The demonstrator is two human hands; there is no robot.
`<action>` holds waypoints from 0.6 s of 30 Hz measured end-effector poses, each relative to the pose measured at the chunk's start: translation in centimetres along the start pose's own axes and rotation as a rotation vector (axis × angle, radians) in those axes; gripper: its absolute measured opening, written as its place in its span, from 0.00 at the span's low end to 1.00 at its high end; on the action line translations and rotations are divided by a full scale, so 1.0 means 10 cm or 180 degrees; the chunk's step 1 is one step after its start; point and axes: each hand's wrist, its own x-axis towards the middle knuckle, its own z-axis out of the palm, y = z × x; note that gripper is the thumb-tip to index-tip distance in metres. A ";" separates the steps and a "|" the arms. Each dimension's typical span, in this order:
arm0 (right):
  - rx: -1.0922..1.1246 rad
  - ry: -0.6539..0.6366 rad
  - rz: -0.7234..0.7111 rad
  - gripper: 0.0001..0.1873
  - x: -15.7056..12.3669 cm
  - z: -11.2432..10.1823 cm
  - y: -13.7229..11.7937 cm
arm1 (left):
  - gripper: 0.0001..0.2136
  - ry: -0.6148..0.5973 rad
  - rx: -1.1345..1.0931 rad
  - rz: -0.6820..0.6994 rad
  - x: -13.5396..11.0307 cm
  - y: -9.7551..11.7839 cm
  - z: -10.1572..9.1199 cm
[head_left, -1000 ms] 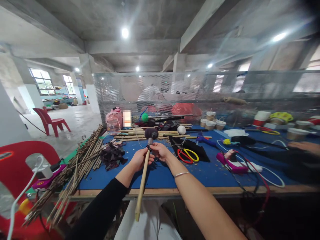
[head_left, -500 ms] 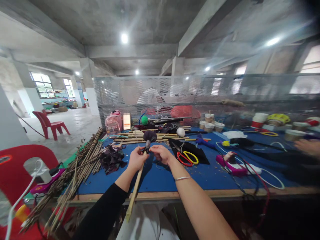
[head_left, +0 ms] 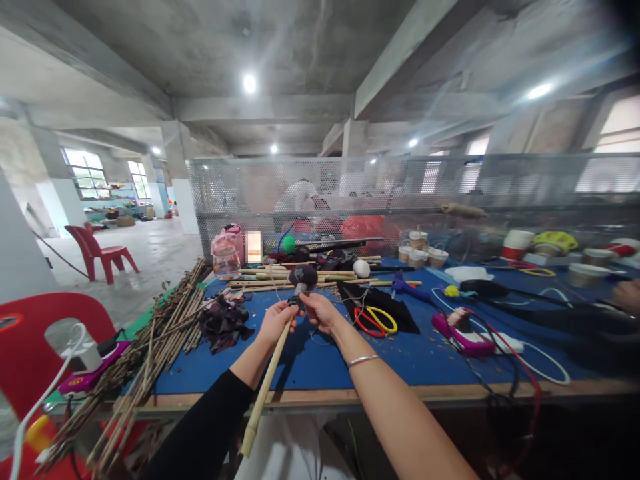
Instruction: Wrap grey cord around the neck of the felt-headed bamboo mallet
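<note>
A bamboo stick (head_left: 265,393) slants from the table's front edge up to a dark round ball (head_left: 303,275) at its far end. My left hand (head_left: 276,321) is closed around the stick just below the ball. Right beside it, my right hand (head_left: 320,312) pinches at the neck, where a bit of dark cloth (head_left: 294,301) is wrapped. A thin grey strand (head_left: 320,341) loops on the table below the right fingers; what lies between the fingertips is mostly hidden. Scissors with red and yellow handles (head_left: 384,320) lie on black cloth (head_left: 407,317) to the right.
Dark cloth scraps (head_left: 225,323) and a heap of dry twigs (head_left: 165,327) lie left. Bamboo sticks (head_left: 250,283) and a white ball (head_left: 361,269) are behind. Right are a purple power strip (head_left: 463,335), cables and another person's hand (head_left: 627,295). A mesh partition (head_left: 425,180) stands behind.
My right hand has moved in against the stick's neck, closer to my left hand. The stick's near end has swung slightly left and down, and the other person's hand has moved right.
</note>
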 end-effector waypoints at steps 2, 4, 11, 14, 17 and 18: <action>0.0015 -0.0111 0.0114 0.20 0.00 -0.02 0.01 | 0.14 -0.0169 -0.0070 -0.0165 -0.01 -0.04 0.01; -0.0103 -0.0071 0.0094 0.20 0.00 -0.04 0.03 | 0.13 -0.0287 -0.0014 -0.0367 -0.02 -0.08 0.02; -0.0473 0.0220 0.0002 0.20 0.04 0.03 0.10 | 0.18 0.0355 0.0910 0.0075 -0.02 -0.14 0.01; -0.0476 0.0227 -0.0071 0.20 0.04 0.05 0.11 | 0.16 0.0382 0.1159 0.0315 -0.01 -0.14 0.00; -0.0623 0.0210 -0.0073 0.19 0.04 0.04 0.11 | 0.12 0.0420 0.1327 0.0404 0.00 -0.15 -0.01; -0.0701 0.0230 -0.0091 0.19 0.04 0.04 0.11 | 0.11 0.0468 0.1369 0.0418 0.01 -0.15 -0.02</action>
